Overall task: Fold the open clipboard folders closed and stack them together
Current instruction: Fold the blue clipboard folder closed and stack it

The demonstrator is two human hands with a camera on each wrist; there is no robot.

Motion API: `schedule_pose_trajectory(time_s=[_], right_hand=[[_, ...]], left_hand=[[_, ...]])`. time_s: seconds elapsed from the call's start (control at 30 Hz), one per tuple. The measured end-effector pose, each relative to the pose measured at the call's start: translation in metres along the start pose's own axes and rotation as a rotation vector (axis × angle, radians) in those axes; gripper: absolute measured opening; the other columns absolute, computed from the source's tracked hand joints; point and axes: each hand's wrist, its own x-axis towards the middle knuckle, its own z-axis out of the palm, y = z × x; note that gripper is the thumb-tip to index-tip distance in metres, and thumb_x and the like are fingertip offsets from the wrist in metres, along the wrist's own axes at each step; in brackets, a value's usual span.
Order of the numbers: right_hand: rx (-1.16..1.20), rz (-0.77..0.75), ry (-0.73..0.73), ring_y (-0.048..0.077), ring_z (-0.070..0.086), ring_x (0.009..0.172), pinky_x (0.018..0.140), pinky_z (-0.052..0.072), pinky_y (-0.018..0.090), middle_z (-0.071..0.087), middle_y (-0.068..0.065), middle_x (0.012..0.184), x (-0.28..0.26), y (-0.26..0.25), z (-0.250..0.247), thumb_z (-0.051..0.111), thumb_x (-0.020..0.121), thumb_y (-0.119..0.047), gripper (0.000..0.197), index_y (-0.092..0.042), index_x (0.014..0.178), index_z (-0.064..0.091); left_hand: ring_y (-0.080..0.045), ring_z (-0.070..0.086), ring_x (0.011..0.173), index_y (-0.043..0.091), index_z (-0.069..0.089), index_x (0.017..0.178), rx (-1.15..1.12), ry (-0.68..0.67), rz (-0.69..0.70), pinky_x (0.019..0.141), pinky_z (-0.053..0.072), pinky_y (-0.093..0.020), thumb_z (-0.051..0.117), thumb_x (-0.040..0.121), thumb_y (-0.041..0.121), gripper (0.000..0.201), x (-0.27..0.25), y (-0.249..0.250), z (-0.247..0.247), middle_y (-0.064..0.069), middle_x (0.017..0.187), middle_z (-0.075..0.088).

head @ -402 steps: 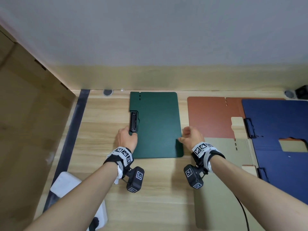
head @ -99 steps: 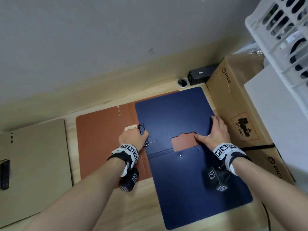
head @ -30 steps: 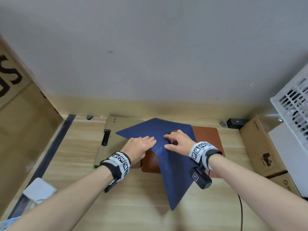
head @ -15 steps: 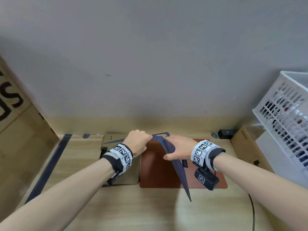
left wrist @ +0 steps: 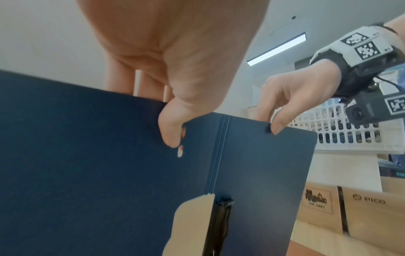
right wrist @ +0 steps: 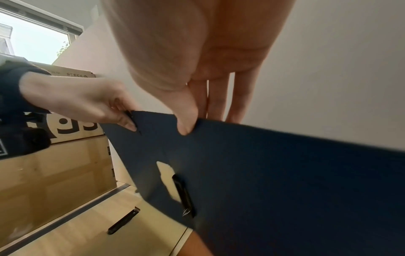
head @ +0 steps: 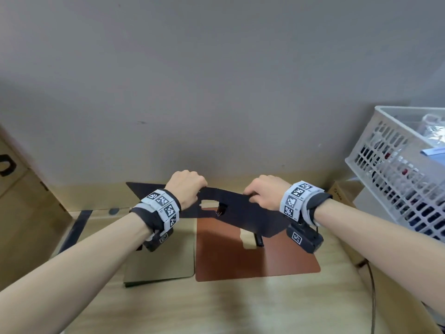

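Note:
Both hands hold a dark blue clipboard folder [head: 240, 213] up in the air, above the table, by its top edge. My left hand [head: 189, 186] pinches the edge left of the spine, thumb [left wrist: 173, 131] on the near face and fingers behind. My right hand [head: 261, 194] pinches it to the right in the same way, as the right wrist view [right wrist: 188, 124] shows. The folder hangs spread open, with its black clip [right wrist: 184, 197] beside a cut-out. Below it a brown folder [head: 240, 261] lies flat. A closed tan folder [head: 163, 259] lies to its left.
A white slotted basket [head: 397, 169] stands at the right above cardboard boxes [head: 342, 191]. Another cardboard box [head: 21, 213] walls the left side. A grey wall [head: 216, 92] runs close behind. A black cable [head: 372, 285] trails on the table at the right.
The blue folder has risen off the brown one and turned from edge-on to broadside. My hands have moved apart along its top edge, still holding it.

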Motion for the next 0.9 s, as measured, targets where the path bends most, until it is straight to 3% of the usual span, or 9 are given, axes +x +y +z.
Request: schedule_pose_trajectory(time_s=[0.1, 0.2, 0.27, 0.37, 0.5, 0.6, 0.67, 0.83, 0.9], right_hand=[[-0.051, 0.021, 0.016, 0.031, 0.060, 0.082, 0.073, 0.051, 0.037, 0.066, 0.004, 0.091, 0.009, 0.003, -0.004, 0.050, 0.093, -0.016, 0.016, -0.020, 0.100, 0.064], [-0.027, 0.077, 0.038, 0.027, 0.050, 0.074, 0.061, 0.040, 0.033, 0.048, -0.007, 0.072, 0.015, 0.005, -0.003, 0.044, 0.092, -0.005, 0.016, -0.019, 0.092, 0.052], [0.030, 0.106, 0.044, 0.025, 0.050, 0.076, 0.063, 0.039, 0.033, 0.046, -0.010, 0.074, 0.021, 0.010, 0.004, 0.041, 0.092, -0.003, 0.023, -0.021, 0.100, 0.053], [0.128, 0.105, 0.022, 0.026, 0.052, 0.077, 0.065, 0.041, 0.034, 0.051, -0.005, 0.083, 0.032, 0.016, 0.022, 0.039, 0.095, -0.006, 0.030, -0.025, 0.111, 0.054], [0.202, 0.105, -0.099, 0.030, 0.049, 0.073, 0.060, 0.037, 0.035, 0.052, 0.006, 0.079, 0.045, 0.016, 0.061, 0.038, 0.096, -0.005, 0.013, -0.014, 0.092, 0.047], [0.280, 0.093, -0.188, 0.034, 0.059, 0.094, 0.081, 0.051, 0.043, 0.064, 0.012, 0.108, 0.059, 0.016, 0.098, 0.039, 0.098, -0.008, 0.025, -0.012, 0.115, 0.057], [0.308, 0.089, -0.228, 0.034, 0.058, 0.105, 0.091, 0.050, 0.046, 0.061, 0.011, 0.121, 0.068, 0.017, 0.120, 0.038, 0.099, -0.010, 0.032, -0.014, 0.127, 0.054], [0.320, 0.088, -0.277, 0.033, 0.060, 0.086, 0.068, 0.045, 0.037, 0.063, 0.010, 0.098, 0.092, 0.022, 0.176, 0.038, 0.099, -0.010, 0.019, -0.020, 0.102, 0.053], [0.311, 0.131, -0.240, 0.032, 0.061, 0.084, 0.070, 0.048, 0.038, 0.062, 0.009, 0.099, 0.102, 0.025, 0.194, 0.040, 0.098, -0.012, 0.018, -0.021, 0.105, 0.054]], left_hand=[[-0.033, 0.061, 0.105, 0.022, 0.064, 0.110, -0.033, -0.007, -0.011, 0.074, 0.042, -0.035, 0.054, 0.088, 0.012, 0.026, 0.006, -0.004, 0.000, -0.008, 0.111, 0.065], [-0.034, 0.059, 0.105, 0.022, 0.062, 0.110, -0.116, -0.040, -0.057, 0.072, 0.037, -0.033, 0.054, 0.088, 0.012, 0.025, 0.010, -0.010, 0.001, -0.010, 0.112, 0.064], [-0.035, 0.059, 0.105, 0.021, 0.062, 0.106, -0.207, -0.081, -0.090, 0.073, 0.037, -0.033, 0.055, 0.087, 0.012, 0.022, 0.011, -0.014, 0.005, -0.009, 0.112, 0.064], [-0.032, 0.059, 0.100, 0.025, 0.054, 0.089, -0.359, -0.183, -0.112, 0.074, 0.040, -0.032, 0.059, 0.085, 0.014, 0.013, 0.013, -0.017, 0.020, -0.003, 0.106, 0.065], [-0.027, 0.062, 0.102, 0.024, 0.061, 0.089, -0.541, -0.320, -0.151, 0.083, 0.049, -0.033, 0.073, 0.078, 0.020, 0.017, 0.014, -0.016, 0.056, 0.003, 0.097, 0.064], [-0.024, 0.061, 0.111, 0.025, 0.064, 0.091, -0.601, -0.392, -0.182, 0.093, 0.049, -0.036, 0.077, 0.076, 0.021, 0.020, 0.013, -0.012, 0.091, 0.001, 0.109, 0.067], [-0.023, 0.059, 0.116, 0.022, 0.066, 0.095, -0.616, -0.417, -0.203, 0.096, 0.048, -0.037, 0.078, 0.078, 0.021, 0.021, 0.015, -0.009, 0.115, -0.002, 0.120, 0.066], [-0.025, 0.060, 0.116, 0.025, 0.066, 0.097, -0.584, -0.454, -0.247, 0.089, 0.047, -0.035, 0.076, 0.081, 0.024, 0.019, 0.023, -0.002, 0.169, -0.002, 0.124, 0.064], [-0.026, 0.061, 0.111, 0.029, 0.065, 0.093, -0.580, -0.422, -0.293, 0.083, 0.047, -0.033, 0.075, 0.080, 0.027, 0.016, 0.026, -0.001, 0.188, -0.001, 0.120, 0.066]])
